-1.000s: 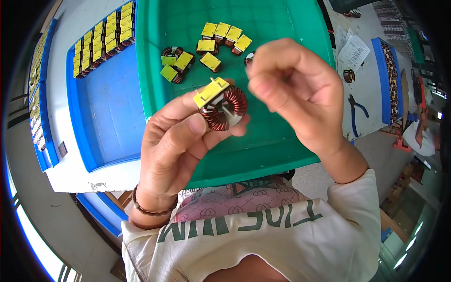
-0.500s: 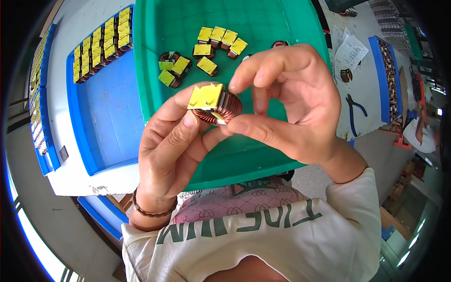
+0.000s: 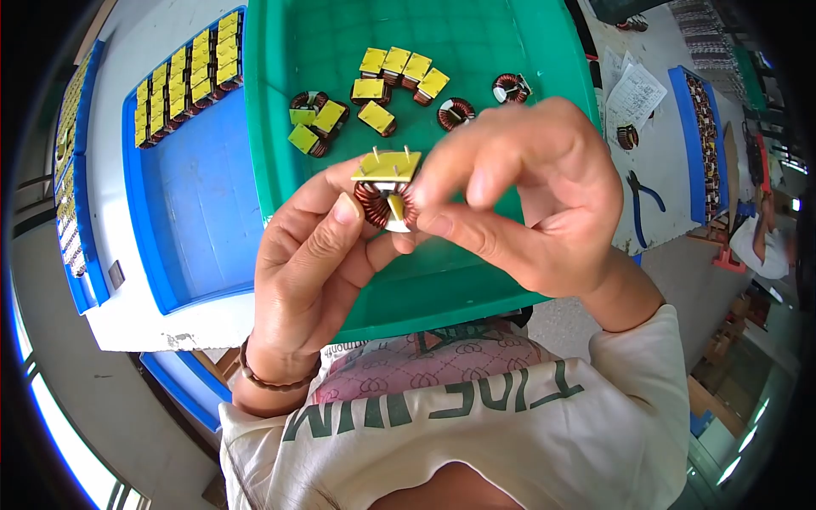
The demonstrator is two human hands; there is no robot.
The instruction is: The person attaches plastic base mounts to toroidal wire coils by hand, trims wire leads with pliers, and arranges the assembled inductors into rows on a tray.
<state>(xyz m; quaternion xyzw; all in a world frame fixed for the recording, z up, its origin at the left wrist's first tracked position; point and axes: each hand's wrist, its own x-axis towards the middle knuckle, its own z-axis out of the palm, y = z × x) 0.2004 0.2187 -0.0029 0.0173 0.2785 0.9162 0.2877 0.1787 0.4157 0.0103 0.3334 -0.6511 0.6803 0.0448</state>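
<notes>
Between the fingers and thumb of my left hand (image 3: 306, 251) is a toroidal choke coil (image 3: 371, 204). Its copper-wound ring faces me, and a yellow base plate (image 3: 387, 167) sits on top with thin metal pins pointing up. A pale strip shows inside the ring. The thumb and index finger of my right hand (image 3: 531, 200) close on the coil's right edge; the index finger is blurred and hides part of it. Beyond my hands, several similar coils with yellow plates (image 3: 376, 118) lie in the green tray (image 3: 327, 21).
Two coils without a visible yellow plate (image 3: 456, 113) lie right in the tray. To the left, a blue tray (image 3: 200, 212) holds rows of plated coils (image 3: 200, 66). Pliers (image 3: 637, 204), papers (image 3: 636, 92) and another blue tray (image 3: 687, 127) are at right. A person (image 3: 765, 242) is at far right.
The coil has turned so its ring opening faces me and the plate's pins point up. My right index finger has come down against the coil's edge. My left hand has barely moved.
</notes>
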